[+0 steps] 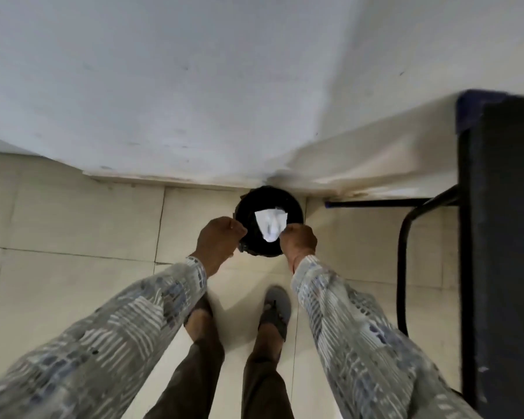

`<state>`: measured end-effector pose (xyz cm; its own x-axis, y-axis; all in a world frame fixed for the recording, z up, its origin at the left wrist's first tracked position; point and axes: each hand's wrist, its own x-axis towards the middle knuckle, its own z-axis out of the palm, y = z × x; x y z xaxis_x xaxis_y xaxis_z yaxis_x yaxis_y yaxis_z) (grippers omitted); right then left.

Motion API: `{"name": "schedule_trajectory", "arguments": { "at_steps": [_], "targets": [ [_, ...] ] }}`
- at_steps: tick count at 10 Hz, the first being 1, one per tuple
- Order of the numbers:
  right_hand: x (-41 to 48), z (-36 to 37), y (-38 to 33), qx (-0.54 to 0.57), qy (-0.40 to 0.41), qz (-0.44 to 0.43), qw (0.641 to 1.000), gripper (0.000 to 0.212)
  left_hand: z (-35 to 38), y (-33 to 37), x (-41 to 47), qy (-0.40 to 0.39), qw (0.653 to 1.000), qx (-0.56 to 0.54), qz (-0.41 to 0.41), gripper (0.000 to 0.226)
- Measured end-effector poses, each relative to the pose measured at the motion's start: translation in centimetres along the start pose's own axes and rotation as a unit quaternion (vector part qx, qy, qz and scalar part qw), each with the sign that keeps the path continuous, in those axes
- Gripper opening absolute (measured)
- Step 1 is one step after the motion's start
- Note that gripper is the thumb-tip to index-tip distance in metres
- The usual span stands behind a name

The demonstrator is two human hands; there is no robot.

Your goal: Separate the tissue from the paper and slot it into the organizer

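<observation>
A round black bin stands on the floor in the corner where two white walls meet. A crumpled white paper hangs over its opening. My right hand pinches the paper's right edge at the bin's near right rim. My left hand is fisted at the bin's left rim; whether it grips the rim or something small is hidden. No organizer is in view.
A dark table with black metal legs stands at the right, close to the bin. Cream floor tiles spread to the left. My two feet stand just behind the bin.
</observation>
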<state>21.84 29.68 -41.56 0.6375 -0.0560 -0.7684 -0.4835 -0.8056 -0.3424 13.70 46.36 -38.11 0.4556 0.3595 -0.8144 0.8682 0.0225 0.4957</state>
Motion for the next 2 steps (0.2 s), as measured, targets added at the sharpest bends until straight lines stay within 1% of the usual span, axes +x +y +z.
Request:
{"name": "schedule_trajectory", "arguments": {
  "at_steps": [1, 2],
  "targets": [
    [1.71, 2.09, -0.41, -0.024, -0.008, -0.019, 1.0, 0.035, 0.05, -1.09, 3.61, 0.033, 0.991, 0.119, 0.043, 0.041],
    [1.02, 1.87, -0.69, 0.016, 0.004, -0.018, 1.0, 0.036, -0.28, -1.16, 3.97, 0.033, 0.986, 0.152, 0.06, 0.057]
  ]
}}
